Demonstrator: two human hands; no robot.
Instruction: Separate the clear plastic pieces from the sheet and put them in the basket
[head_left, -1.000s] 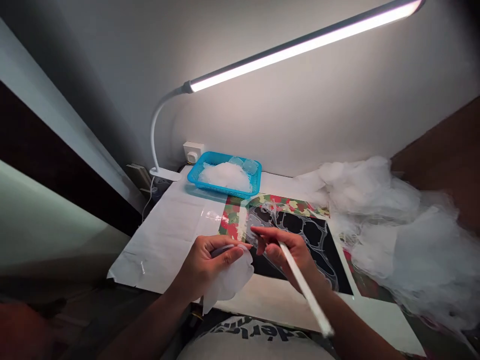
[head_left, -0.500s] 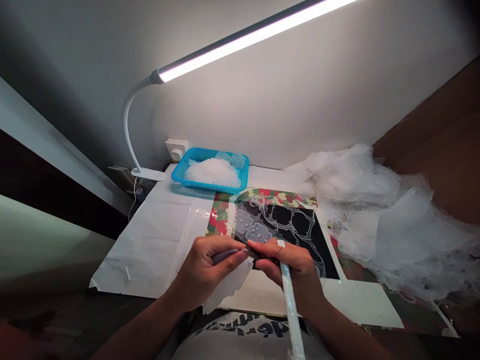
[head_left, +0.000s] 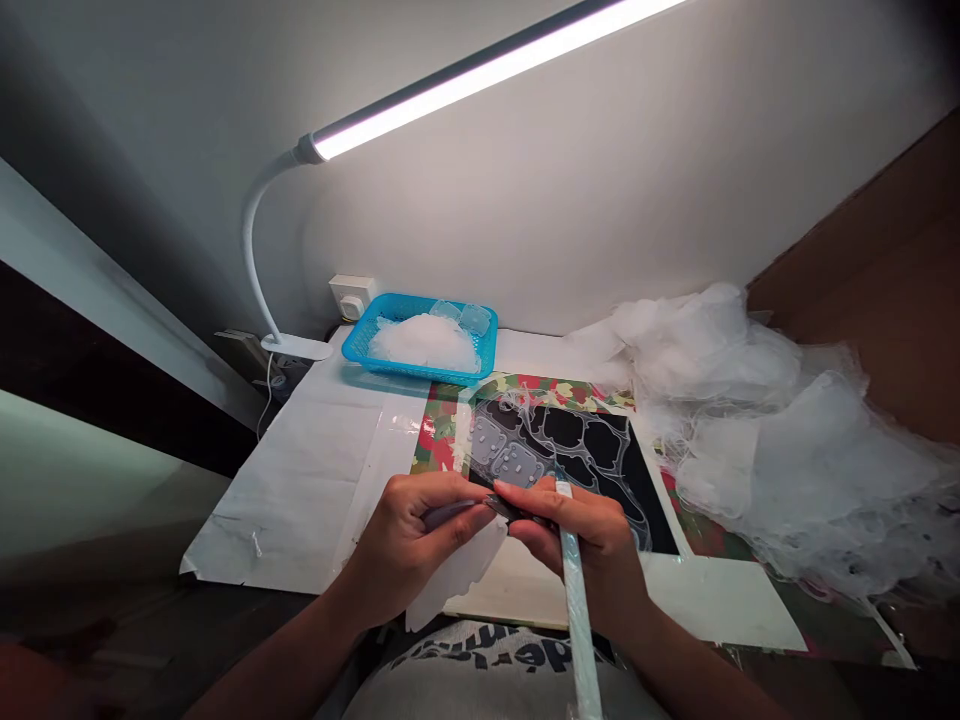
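Observation:
My left hand [head_left: 409, 535] is closed, pinching a thin translucent white sheet piece [head_left: 457, 580] that hangs below its fingers. In my right hand [head_left: 600, 540] rests a long stick wrapped in white [head_left: 577, 610], running down toward my body. The fingers of that hand also pinch a small dark metallic tool [head_left: 514, 510], whose tip meets the sheet piece at my left fingertips; its kind is partly hidden. Behind the hands, a clear web-like sheet with cut-out holes [head_left: 592, 470] lies on a black board [head_left: 656, 515]. Rounded translucent pieces [head_left: 517, 465] sit at its left side.
A blue basket [head_left: 352, 352] at the back holds a heap of white translucent pieces [head_left: 424, 342]. Piled sheer white scraps [head_left: 825, 450] cover the right side. A lit lamp [head_left: 487, 80] arches overhead from its base [head_left: 296, 347]. White paper [head_left: 300, 480] covers the left.
The hands keep almost the same place and grip. The dark tool's tip shows slightly more between the fingertips, and the view has shifted a little.

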